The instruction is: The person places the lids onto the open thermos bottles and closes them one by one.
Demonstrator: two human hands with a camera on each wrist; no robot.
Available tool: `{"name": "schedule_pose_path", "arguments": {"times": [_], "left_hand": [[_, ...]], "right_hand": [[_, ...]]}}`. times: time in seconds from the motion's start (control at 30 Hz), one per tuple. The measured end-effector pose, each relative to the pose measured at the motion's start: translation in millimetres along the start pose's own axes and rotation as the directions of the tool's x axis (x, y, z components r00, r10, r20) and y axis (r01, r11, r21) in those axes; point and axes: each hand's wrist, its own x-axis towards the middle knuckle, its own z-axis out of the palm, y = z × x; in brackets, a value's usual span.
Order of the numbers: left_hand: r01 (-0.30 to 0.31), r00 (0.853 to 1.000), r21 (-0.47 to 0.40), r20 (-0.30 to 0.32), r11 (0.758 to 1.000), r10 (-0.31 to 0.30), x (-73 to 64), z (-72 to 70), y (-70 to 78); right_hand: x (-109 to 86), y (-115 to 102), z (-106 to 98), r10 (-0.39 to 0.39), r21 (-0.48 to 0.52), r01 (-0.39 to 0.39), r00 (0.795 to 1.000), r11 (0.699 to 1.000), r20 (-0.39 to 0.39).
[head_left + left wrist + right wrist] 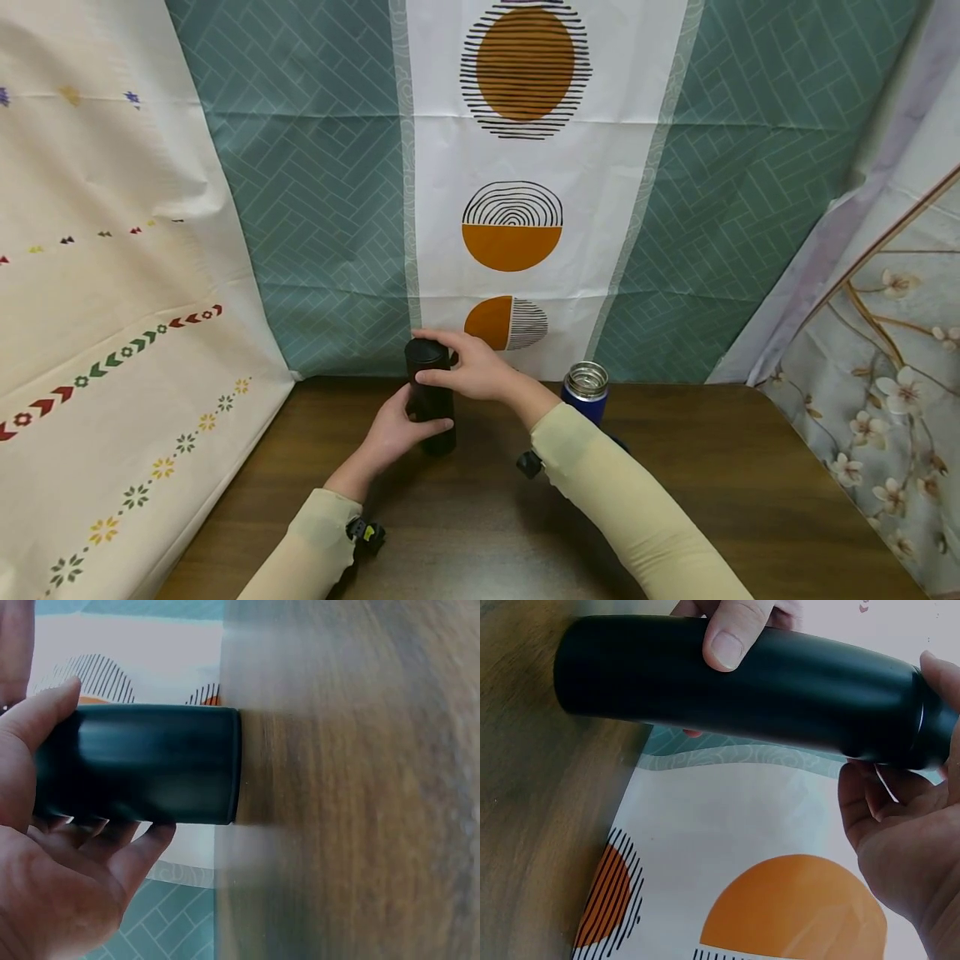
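A matte black thermos bottle [435, 408] stands upright at the wooden table's far side, its base right at the tabletop. Around its body wraps my left hand [390, 433], thumb across the front; in the right wrist view that thumb [735, 637] lies over the bottle's middle. My right hand [472, 367] grips the top from the right, thumb and fingers to either side of the black lid [427, 352]. In the left wrist view, the lower part of the bottle [165, 765] shows, with the left fingers curled beneath it.
Right of the bottle stands a blue flask [588, 407] with a bare steel mouth and no lid on, partly hidden by my right forearm. A small dark thing [619, 443] peeks out beside that sleeve. Patterned cloth hangs [322, 208] behind the wooden table [465, 525] and at both sides.
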Motion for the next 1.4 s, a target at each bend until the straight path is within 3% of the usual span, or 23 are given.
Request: {"name": "schedule_pose_path", "arguments": {"times": [0.43,0.67,0.9,1.13,1.4], "left_hand": [[0.030,1.000,0.017,-0.002,0.999,-0.030,-5.1,0.6,-0.2],[0.057,0.998,0.071,-0.001,0.996,-0.058,-8.7,1.3,-2.5],[0.060,0.998,0.103,-0.007,0.993,-0.060,-16.7,-1.6,1.8],[0.116,0.993,0.209,-0.062,0.971,-0.105,-31.1,-4.4,6.9],[0.145,0.989,0.315,-0.048,0.938,-0.137,-43.8,-7.0,15.8]], "right_hand": [[-1.1,3.8,5.3,0.012,0.041,-0.012,1.000,0.999,0.004],[-3.5,6.2,7.9,0.002,0.051,-0.003,1.000,0.999,0.004],[-11.2,9.2,9.3,0.052,0.081,-0.051,0.999,0.995,-0.011],[-28.8,17.7,10.5,0.058,0.133,-0.053,0.998,0.990,-0.039],[-54.6,31.2,9.2,0.027,0.165,-0.018,0.998,0.986,-0.054]]}}
